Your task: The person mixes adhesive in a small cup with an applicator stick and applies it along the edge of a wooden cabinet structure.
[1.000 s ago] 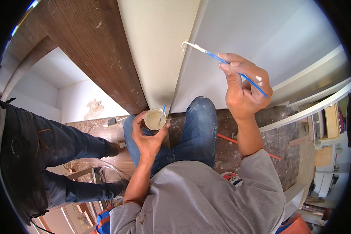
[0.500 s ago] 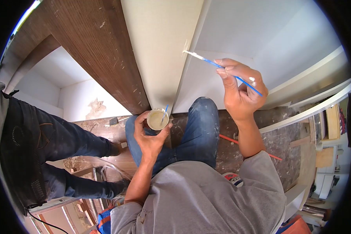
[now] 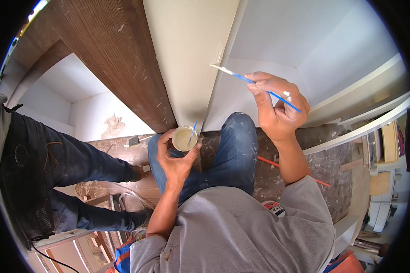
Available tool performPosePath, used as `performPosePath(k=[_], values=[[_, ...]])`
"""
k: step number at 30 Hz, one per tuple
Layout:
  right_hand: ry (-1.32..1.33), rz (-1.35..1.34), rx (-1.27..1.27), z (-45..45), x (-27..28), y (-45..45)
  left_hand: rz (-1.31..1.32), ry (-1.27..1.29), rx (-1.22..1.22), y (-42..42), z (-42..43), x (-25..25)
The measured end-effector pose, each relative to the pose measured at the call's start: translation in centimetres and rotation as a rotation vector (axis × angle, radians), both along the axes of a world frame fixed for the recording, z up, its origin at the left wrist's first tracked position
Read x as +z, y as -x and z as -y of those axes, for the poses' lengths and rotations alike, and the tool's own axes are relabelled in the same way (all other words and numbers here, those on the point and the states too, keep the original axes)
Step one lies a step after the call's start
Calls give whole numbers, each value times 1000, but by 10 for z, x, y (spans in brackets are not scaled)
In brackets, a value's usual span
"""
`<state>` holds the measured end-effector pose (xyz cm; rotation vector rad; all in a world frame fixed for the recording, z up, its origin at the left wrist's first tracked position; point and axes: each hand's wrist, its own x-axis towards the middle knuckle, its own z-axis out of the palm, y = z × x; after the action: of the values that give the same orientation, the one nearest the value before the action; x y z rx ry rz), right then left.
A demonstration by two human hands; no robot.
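Note:
A small round cup (image 3: 185,139) of cream-coloured paint sits in my left hand (image 3: 174,163), with fingers and thumb closed around it. Leaning inside the cup is a second thin blue stick (image 3: 193,130). Between the thumb and fingers of my right hand (image 3: 282,107) is a slim blue paintbrush (image 3: 241,78), its tip coated in pale paint. That tip is over the cream panel (image 3: 187,54), near its right edge; whether it touches I cannot tell. White paint spots mark a finger of the right hand.
Dark wood-grain boarding (image 3: 118,50) borders the panel on the left, a white recess (image 3: 278,41) on the right. Another person's legs (image 3: 82,154) stand close at left. An orange-red rod (image 3: 269,161) lies on the paint-spattered floor (image 3: 305,182).
My right hand has shifted slightly left and down with the paintbrush, so its tip sits a little lower along the panel. My left hand and the cup stay put.

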<state>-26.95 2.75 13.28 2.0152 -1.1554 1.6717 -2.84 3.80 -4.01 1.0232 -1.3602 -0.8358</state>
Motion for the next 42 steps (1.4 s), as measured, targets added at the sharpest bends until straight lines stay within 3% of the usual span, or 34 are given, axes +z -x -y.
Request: performPosePath(k=[6,9,15,24,30,33,42], values=[[190,98,82,16,10,-1,15,3,1,0,-1,2],[174,167,97,7,10,-5,18,10,8,-1,-1,3],[-24,14,-13,-1,1,-5,21,10,8,-1,-1,3],[204,89,65,20,23,-6,10,7,4,-1,2,-2],[105,158,141,4,13,-6,24,-3,17,-3,0,-3],[-13,34,5,-2,4,-2,23,-2,17,-3,1,-4],[142,57,49,12,17,2,21,-13,-3,0,1,-3]])
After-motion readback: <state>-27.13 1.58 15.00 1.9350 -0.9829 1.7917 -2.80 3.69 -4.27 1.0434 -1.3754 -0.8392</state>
